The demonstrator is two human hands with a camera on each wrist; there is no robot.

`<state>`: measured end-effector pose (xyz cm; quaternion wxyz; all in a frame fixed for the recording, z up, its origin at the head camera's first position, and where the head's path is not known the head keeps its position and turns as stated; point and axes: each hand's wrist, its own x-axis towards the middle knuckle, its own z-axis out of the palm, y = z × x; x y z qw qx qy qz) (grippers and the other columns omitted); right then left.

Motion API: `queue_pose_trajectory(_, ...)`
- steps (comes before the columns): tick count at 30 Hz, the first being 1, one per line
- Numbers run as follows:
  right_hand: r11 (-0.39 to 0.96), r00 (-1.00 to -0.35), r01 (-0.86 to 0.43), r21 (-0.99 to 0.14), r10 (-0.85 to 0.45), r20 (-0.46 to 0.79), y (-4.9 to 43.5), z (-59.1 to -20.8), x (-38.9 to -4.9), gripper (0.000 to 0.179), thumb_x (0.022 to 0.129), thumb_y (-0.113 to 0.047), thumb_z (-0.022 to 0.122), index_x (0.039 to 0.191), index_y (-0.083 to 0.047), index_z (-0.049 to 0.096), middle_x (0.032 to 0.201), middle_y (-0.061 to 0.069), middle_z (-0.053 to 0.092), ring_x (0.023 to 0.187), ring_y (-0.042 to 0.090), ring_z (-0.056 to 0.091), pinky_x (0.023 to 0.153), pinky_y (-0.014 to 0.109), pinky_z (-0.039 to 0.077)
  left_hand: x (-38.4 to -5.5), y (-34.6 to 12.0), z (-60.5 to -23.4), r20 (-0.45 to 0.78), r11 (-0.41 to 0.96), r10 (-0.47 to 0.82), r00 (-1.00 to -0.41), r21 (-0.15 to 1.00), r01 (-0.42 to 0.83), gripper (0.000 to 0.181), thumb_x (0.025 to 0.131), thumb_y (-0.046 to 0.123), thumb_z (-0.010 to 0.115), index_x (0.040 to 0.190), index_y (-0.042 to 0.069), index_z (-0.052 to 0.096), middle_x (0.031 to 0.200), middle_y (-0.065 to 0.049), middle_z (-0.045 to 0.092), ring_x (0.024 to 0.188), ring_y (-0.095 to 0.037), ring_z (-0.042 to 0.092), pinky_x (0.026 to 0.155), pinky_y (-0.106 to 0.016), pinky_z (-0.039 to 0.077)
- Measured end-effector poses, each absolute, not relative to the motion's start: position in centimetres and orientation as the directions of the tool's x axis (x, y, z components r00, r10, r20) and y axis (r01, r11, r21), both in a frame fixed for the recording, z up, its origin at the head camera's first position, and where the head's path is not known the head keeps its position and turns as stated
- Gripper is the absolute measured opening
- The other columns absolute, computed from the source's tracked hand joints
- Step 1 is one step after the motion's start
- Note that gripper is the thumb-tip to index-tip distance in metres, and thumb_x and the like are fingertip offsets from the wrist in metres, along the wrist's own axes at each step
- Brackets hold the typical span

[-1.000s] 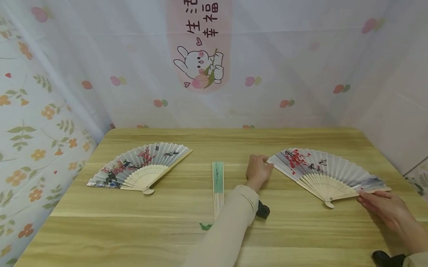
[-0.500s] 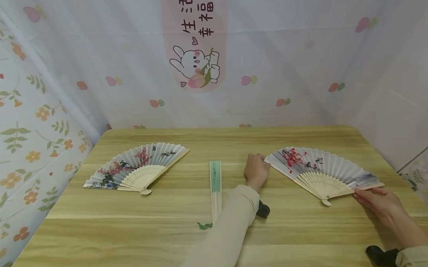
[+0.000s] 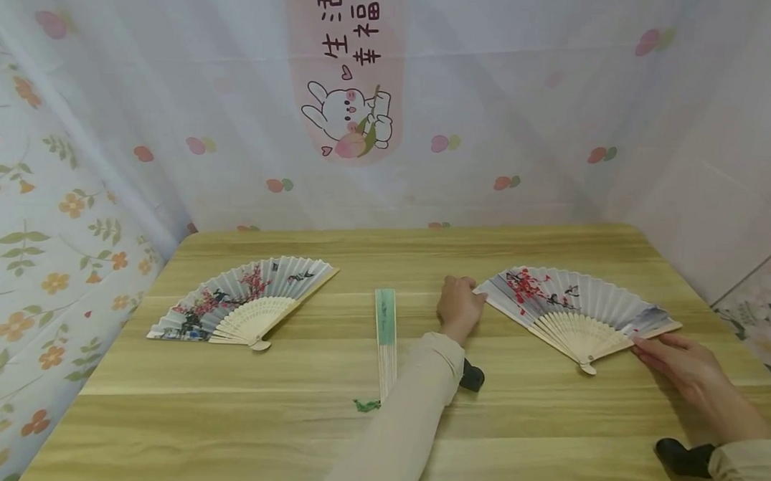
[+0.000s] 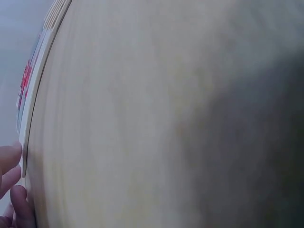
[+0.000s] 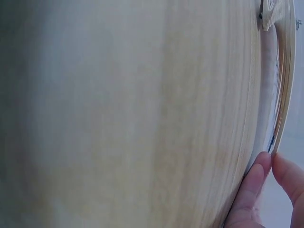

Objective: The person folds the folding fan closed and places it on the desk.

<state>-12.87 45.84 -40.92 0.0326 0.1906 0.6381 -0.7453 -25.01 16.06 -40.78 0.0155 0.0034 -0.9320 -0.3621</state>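
An open folding fan with red blossoms and small dark birds lies at the right of the table, its pivot toward the person. My left hand holds its left end; in the left wrist view the fingertips meet the tip of the pale outer rib. At the opposite end, my right hand pinches the other outer rib, thumb on one side and fingers on the other. Left of these hands lies a closed green folding fan, its lower end hidden behind the left sleeve.
A second open folding fan with pink blossoms lies at the left of the wooden table. A green tassel rests beside the left forearm. Patterned white curtains hang behind the table and at its sides.
The head view has shifted slightly, so everything appears a little further left. Both hands stay at the two ends of the right fan, which remains spread.
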Motion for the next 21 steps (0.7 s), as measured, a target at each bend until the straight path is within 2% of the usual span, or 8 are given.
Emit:
queue_pose_trajectory(2, -0.176, -0.930, 0.287, -0.942, 0.186, -0.318, 45.8, -41.0, -12.9, 0.097, 0.080, 0.002, 0.061, 0.125, 0.016, -0.024, 0.073, -0.007, 0.061, 0.068, 0.008, 0.063, 0.068, 0.019, 0.050, -24.9, 16.1, -40.7, 0.020, 0.742, -0.023, -1.000, 0.670, -0.004, 0.022, 0.076, 0.031, 0.069, 0.096, 0.021, 0.069, 0.098, -0.001, 0.053, 0.091, -0.017, 0.054, 0.059, -0.031, 0.045)
queue_pose_trajectory(4, -0.176, -0.933, 0.275, -0.945, 0.189, -0.307, 45.8, -41.0, -12.9, 0.094, 0.080, 0.002, 0.062, 0.127, 0.018, -0.018, 0.073, -0.007, 0.060, 0.069, 0.008, 0.063, 0.069, 0.018, 0.050, -24.9, 16.1, -40.7, 0.015, 0.743, -0.027, -1.000, 0.669, -0.010, 0.020, 0.075, 0.030, 0.070, 0.093, 0.021, 0.069, 0.097, -0.001, 0.053, 0.090, -0.017, 0.054, 0.058, -0.031, 0.045)
queue_pose_trajectory(6, -0.191, -0.936, 0.262, -0.946, 0.189, -0.297, 45.9, -41.0, -12.9, 0.078, 0.079, 0.004, 0.062, 0.127, 0.020, 0.003, 0.073, -0.005, 0.061, 0.069, 0.009, 0.063, 0.069, 0.019, 0.050, -24.9, 16.1, -40.6, 0.011, 0.743, -0.026, -1.000, 0.670, -0.012, 0.020, 0.075, 0.030, 0.070, 0.093, 0.021, 0.069, 0.097, 0.000, 0.053, 0.091, -0.016, 0.053, 0.058, -0.031, 0.045)
queue_pose_trajectory(8, -0.220, -0.940, 0.248, -0.943, 0.182, -0.290, 45.9, -41.0, -12.8, 0.050, 0.078, 0.006, 0.062, 0.114, 0.015, 0.027, 0.074, -0.003, 0.062, 0.069, 0.011, 0.064, 0.068, 0.019, 0.050, -24.9, 16.0, -40.5, 0.009, 0.744, -0.021, -1.000, 0.668, -0.009, 0.020, 0.075, 0.029, 0.070, 0.092, 0.020, 0.069, 0.097, 0.000, 0.053, 0.091, -0.016, 0.053, 0.059, -0.031, 0.045)
queue_pose_trajectory(11, -0.251, -0.942, 0.244, -0.937, 0.167, -0.290, 45.9, -41.0, -12.8, 0.029, 0.078, 0.007, 0.061, 0.094, 0.002, 0.037, 0.074, -0.001, 0.064, 0.068, 0.012, 0.064, 0.067, 0.020, 0.051, -24.9, 15.5, -40.4, 0.012, 0.743, -0.012, -1.000, 0.670, 0.000, 0.020, 0.074, 0.028, 0.071, 0.092, 0.019, 0.068, 0.097, -0.001, 0.053, 0.091, -0.016, 0.053, 0.060, -0.031, 0.045)
queue_pose_trajectory(13, -0.271, -0.943, 0.247, -0.931, 0.154, -0.295, 45.9, -40.9, -12.8, 0.021, 0.079, 0.008, 0.060, 0.089, -0.002, 0.045, 0.074, 0.000, 0.064, 0.068, 0.013, 0.064, 0.066, 0.020, 0.051, -24.8, 15.3, -40.4, 0.012, 0.742, -0.002, -1.000, 0.670, 0.007, 0.020, 0.075, 0.028, 0.071, 0.091, 0.018, 0.068, 0.096, -0.001, 0.053, 0.090, -0.016, 0.053, 0.060, -0.031, 0.045)
queue_pose_trajectory(17, -0.280, -0.939, 0.268, -0.922, 0.140, -0.315, 45.6, -40.5, -12.6, 0.016, 0.080, 0.007, 0.060, 0.079, -0.008, 0.055, 0.073, 0.002, 0.065, 0.068, 0.013, 0.064, 0.066, 0.020, 0.051, -24.7, 14.7, -40.3, 0.013, 0.736, 0.024, -1.000, 0.676, 0.026, 0.020, 0.075, 0.026, 0.070, 0.092, 0.016, 0.068, 0.095, -0.001, 0.053, 0.089, -0.015, 0.053, 0.061, -0.029, 0.046)
queue_pose_trajectory(21, -0.301, -0.936, 0.284, -0.911, 0.118, -0.331, 45.3, -40.2, -12.3, 0.016, 0.081, 0.008, 0.057, 0.077, -0.007, 0.056, 0.072, 0.004, 0.066, 0.068, 0.015, 0.064, 0.066, 0.020, 0.051, -24.6, 14.1, -40.3, 0.009, 0.736, 0.057, -0.998, 0.676, 0.048, 0.021, 0.076, 0.024, 0.070, 0.095, 0.013, 0.067, 0.096, -0.002, 0.054, 0.090, -0.015, 0.053, 0.065, -0.025, 0.047)
